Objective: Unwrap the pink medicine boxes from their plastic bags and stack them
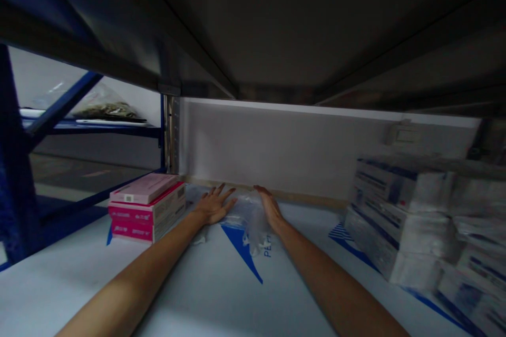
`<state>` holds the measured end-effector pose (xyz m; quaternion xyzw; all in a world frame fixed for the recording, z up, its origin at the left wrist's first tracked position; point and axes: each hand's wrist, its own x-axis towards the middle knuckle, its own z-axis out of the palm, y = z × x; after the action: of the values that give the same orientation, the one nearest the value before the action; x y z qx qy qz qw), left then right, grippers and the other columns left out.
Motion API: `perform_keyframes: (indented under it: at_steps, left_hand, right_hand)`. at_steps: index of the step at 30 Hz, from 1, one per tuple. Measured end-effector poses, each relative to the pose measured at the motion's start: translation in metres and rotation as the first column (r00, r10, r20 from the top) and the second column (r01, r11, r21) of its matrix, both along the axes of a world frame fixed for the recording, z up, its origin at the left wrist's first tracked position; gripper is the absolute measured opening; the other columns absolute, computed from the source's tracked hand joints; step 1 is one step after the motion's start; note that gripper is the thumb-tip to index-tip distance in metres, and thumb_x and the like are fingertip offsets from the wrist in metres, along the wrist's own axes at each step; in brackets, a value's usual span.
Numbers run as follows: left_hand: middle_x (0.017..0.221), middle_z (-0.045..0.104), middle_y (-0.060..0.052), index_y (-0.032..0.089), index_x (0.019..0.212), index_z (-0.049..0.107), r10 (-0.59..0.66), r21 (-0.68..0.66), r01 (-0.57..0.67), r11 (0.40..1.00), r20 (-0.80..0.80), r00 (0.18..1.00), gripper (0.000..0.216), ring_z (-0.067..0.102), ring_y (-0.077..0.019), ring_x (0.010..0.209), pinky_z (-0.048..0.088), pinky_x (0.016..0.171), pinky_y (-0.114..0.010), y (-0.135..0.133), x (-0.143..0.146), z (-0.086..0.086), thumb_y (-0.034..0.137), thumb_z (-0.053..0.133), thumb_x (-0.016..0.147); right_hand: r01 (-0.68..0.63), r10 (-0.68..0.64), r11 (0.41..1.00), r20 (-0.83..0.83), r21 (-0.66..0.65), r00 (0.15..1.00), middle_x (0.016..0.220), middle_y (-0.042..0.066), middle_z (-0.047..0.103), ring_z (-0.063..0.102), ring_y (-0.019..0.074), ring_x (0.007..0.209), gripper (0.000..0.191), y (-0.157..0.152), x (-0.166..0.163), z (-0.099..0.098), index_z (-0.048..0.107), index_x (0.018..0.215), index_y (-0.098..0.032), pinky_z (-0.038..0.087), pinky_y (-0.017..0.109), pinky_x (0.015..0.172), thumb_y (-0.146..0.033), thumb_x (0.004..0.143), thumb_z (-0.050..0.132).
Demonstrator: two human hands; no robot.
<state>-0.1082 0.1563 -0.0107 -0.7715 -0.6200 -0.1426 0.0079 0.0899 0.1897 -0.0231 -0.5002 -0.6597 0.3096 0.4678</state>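
Both arms reach deep into a shelf bay. Toward the back lies a clear plastic bag (253, 213), crumpled on the shelf's pale sheet. My left hand (215, 204) rests palm down on the bag's left part, its fingers spread. On the bag's right side stands my right hand (269, 206), edge down, with fingers stretched out toward the back wall; it touches or nearly touches the plastic. What the bag contains, if anything, I cannot make out. Just left of my left forearm sit stacked pink-and-white boxes (148, 208).
Shrink-wrapped white and blue boxes (379, 210) are stacked on the right. A dark upper shelf (296, 26) hangs low overhead. Blue rack posts (16, 168) stand at left, with a plastic bag (103, 100) on a neighbouring shelf. A white wall (284, 147) closes the back.
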Motion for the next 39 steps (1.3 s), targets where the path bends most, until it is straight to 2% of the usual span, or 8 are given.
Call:
perform_keyframes:
  at_steps: [6, 10, 14, 20, 24, 27, 32, 39]
  left_hand:
    - [0.139, 0.053, -0.017, 0.015, 0.126, 0.06, -0.009, 0.209, 0.002, 0.978, 0.033, 0.999, 0.047, 0.051, -0.0289, 0.127, 0.039, 0.106, -0.042, -0.012, 0.005, 0.034, 0.033, 0.024, 0.1]
    - [0.115, 0.065, -0.014, 0.016, 0.113, 0.064, -0.1, 0.259, 0.093, 0.961, 0.016, 0.995, 0.036, 0.058, -0.0277, 0.113, 0.043, 0.1, -0.041, -0.027, 0.022, 0.056, 0.027, 0.035, 0.095]
    - [0.104, 0.071, -0.01, 0.02, 0.105, 0.069, -0.258, 0.166, 0.258, 0.952, -0.02, 0.966, 0.029, 0.066, -0.0249, 0.099, 0.049, 0.087, -0.035, -0.044, 0.05, 0.061, 0.025, 0.044, 0.089]
    - [0.1, 0.075, -0.008, 0.026, 0.108, 0.073, -0.4, -0.056, 0.396, 0.917, -0.102, 0.911, 0.03, 0.07, -0.0273, 0.094, 0.053, 0.079, -0.034, -0.067, 0.072, 0.043, 0.031, 0.058, 0.083]
    - [0.11, 0.072, -0.014, 0.022, 0.116, 0.07, -0.363, -0.05, 0.36, 0.932, -0.148, 0.92, 0.034, 0.068, -0.0317, 0.1, 0.054, 0.081, -0.039, -0.077, 0.07, 0.041, 0.029, 0.054, 0.086]
    - [0.112, 0.07, -0.016, 0.02, 0.116, 0.068, -0.354, 0.013, 0.361, 0.932, -0.171, 0.92, 0.035, 0.068, -0.0314, 0.1, 0.053, 0.085, -0.041, -0.084, 0.075, 0.047, 0.028, 0.045, 0.092]
    - [0.107, 0.069, -0.017, 0.017, 0.106, 0.068, -0.403, 0.111, 0.427, 0.897, -0.19, 0.895, 0.032, 0.066, -0.0308, 0.1, 0.051, 0.088, -0.042, -0.102, 0.111, 0.059, 0.021, 0.039, 0.092]
    - [0.101, 0.07, -0.012, 0.018, 0.108, 0.066, -0.595, 0.142, 0.624, 0.768, -0.199, 0.778, 0.028, 0.068, -0.0266, 0.092, 0.053, 0.084, -0.038, -0.145, 0.179, 0.053, 0.021, 0.044, 0.091]
  right_hand:
    - [0.107, -0.127, 0.991, -0.297, -0.083, 0.946, 0.123, 0.01, 0.065, 0.064, 0.0225, 0.108, 0.038, 0.009, 0.01, 0.001, 0.062, 0.119, -0.016, 0.05, 0.044, 0.094, -0.045, 0.097, 0.051]
    - [0.201, -0.24, 0.969, -0.355, -0.142, 0.903, 0.12, 0.009, 0.063, 0.064, 0.0217, 0.102, 0.035, 0.006, 0.016, 0.007, 0.06, 0.122, -0.016, 0.054, 0.043, 0.087, -0.039, 0.096, 0.058]
    - [0.321, -0.37, 0.927, -0.341, -0.192, 0.864, 0.121, 0.009, 0.062, 0.063, 0.0215, 0.103, 0.033, -0.002, 0.018, 0.012, 0.059, 0.122, -0.017, 0.055, 0.043, 0.087, -0.037, 0.096, 0.058]
    - [0.4, -0.449, 0.893, -0.34, -0.208, 0.826, 0.121, 0.009, 0.062, 0.063, 0.0208, 0.102, 0.03, -0.018, 0.017, 0.029, 0.061, 0.12, -0.018, 0.054, 0.042, 0.088, -0.037, 0.096, 0.057]
    - [0.345, -0.386, 0.922, -0.397, -0.173, 0.832, 0.11, 0.007, 0.065, 0.064, 0.018, 0.092, 0.029, -0.035, 0.02, 0.042, 0.062, 0.112, -0.016, 0.055, 0.037, 0.08, -0.039, 0.096, 0.057]
    - [0.25, -0.287, 0.958, -0.448, -0.141, 0.847, 0.082, 0.002, 0.064, 0.06, 0.0131, 0.068, 0.023, -0.058, 0.031, 0.048, 0.064, 0.094, -0.016, 0.051, 0.03, 0.067, -0.035, 0.097, 0.051]
    - [0.103, -0.112, 0.994, -0.477, -0.044, 0.872, 0.055, -0.004, 0.053, 0.049, 0.0117, 0.049, 0.017, -0.115, 0.07, 0.058, 0.061, 0.071, -0.02, 0.041, 0.025, 0.053, -0.023, 0.078, 0.046]
    - [-0.079, 0.093, 0.993, -0.194, 0.083, 0.977, 0.057, -0.003, 0.058, 0.054, 0.0113, 0.052, 0.016, -0.207, 0.141, 0.084, 0.066, 0.068, -0.019, 0.042, 0.024, 0.054, -0.016, 0.07, 0.05]
